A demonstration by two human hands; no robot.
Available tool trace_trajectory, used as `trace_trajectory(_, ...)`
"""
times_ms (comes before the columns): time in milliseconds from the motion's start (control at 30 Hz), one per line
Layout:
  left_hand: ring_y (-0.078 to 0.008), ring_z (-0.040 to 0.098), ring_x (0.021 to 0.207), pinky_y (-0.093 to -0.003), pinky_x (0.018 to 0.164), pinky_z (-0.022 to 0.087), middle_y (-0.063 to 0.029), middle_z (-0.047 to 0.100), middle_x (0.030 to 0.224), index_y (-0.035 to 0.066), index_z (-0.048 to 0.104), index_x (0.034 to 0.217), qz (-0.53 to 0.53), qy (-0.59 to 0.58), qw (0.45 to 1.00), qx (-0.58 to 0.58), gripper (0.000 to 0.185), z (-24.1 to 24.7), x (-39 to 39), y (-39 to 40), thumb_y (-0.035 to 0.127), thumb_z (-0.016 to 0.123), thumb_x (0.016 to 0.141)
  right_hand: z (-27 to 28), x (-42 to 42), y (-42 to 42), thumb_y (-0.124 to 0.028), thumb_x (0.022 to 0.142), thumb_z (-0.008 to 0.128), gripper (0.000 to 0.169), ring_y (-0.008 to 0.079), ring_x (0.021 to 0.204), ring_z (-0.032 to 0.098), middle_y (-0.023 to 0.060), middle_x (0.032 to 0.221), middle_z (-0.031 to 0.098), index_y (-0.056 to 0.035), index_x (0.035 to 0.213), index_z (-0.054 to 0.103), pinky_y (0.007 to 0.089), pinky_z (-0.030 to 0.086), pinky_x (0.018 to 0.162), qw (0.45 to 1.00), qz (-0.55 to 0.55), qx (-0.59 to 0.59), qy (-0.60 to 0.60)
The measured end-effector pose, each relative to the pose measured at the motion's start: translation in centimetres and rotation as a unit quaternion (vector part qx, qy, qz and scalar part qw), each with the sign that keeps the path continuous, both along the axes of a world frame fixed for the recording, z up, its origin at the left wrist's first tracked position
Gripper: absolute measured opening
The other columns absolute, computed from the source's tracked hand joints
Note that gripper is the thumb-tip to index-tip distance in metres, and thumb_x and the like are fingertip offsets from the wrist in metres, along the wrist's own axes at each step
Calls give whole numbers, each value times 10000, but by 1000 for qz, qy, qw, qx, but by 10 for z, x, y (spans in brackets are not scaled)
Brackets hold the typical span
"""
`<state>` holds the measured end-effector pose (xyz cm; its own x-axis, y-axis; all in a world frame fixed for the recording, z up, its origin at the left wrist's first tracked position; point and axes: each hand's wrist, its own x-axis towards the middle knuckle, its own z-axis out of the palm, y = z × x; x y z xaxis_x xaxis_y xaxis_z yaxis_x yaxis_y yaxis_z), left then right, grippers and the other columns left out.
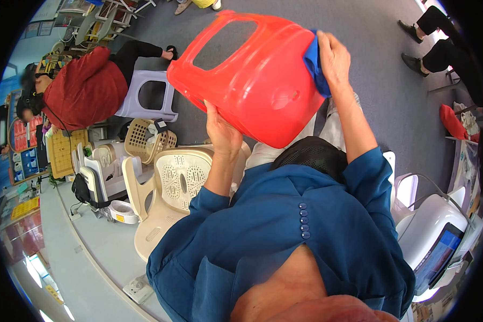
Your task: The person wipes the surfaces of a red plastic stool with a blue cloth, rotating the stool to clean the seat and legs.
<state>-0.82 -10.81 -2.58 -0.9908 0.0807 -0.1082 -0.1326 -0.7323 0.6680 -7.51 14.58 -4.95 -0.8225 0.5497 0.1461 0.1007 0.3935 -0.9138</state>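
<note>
A glossy red plastic stool (261, 76) is held up tilted in front of me, above my lap. One large opening shows in its side, and a small hole near the lower right. My left hand (224, 131) grips its lower left edge, thumb on the near side and the other fingers hidden behind. At the upper right edge, my right hand (335, 58) holds a blue cloth (316, 66) against the red plastic. Part of that cloth is hidden under the fingers.
At left, a person in a dark red top (88, 86) sits on a pale purple plastic stool (169, 94). A beige plastic chair (145, 231) and a tan basket (139, 141) stand nearby. On the right are a white appliance (430, 225) and a person's black shoes (412, 62).
</note>
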Motion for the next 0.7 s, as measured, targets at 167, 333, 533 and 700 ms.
trace_trajectory(167, -242, 514, 1187, -397, 1006, 418, -113, 503, 1319, 31, 379, 1350, -4, -5, 999, -36, 480, 1, 5, 12, 369, 285, 1023, 71, -7, -17, -376, 881, 573, 352, 265, 846, 638, 141, 876, 665, -50, 972, 669, 322, 476, 763, 988, 42, 33, 145)
trace_trajectory(333, -256, 482, 1224, -410, 1034, 392, -118, 478, 1344, 30, 357, 1362, 7, -5, 1000, -14, 490, 7, -5, 20, 376, 289, 1021, 70, -13, -22, -328, 822, 595, 289, 323, 874, 607, 107, 933, 637, -72, 913, 691, 402, 485, 767, 955, 107, 237, 141)
trace_trajectory(533, -239, 453, 1251, -399, 1051, 373, -114, 446, 1374, 30, 332, 1377, 10, -10, 999, -32, 502, 10, 7, 22, 380, 278, 1022, 87, 13, -39, -211, 746, 657, 176, 328, 804, 578, 107, 909, 608, -63, 842, 665, 408, 487, 714, 920, 196, 281, 191)
trace_trajectory(700, -222, 444, 1256, -382, 1061, 358, -117, 446, 1373, 5, 336, 1374, 28, 5, 997, -77, 524, 23, 10, 34, 388, 271, 1023, 97, 56, -74, -190, 659, 703, 201, 257, 781, 574, 85, 960, 611, -88, 823, 645, 362, 490, 686, 889, 255, 266, 270)
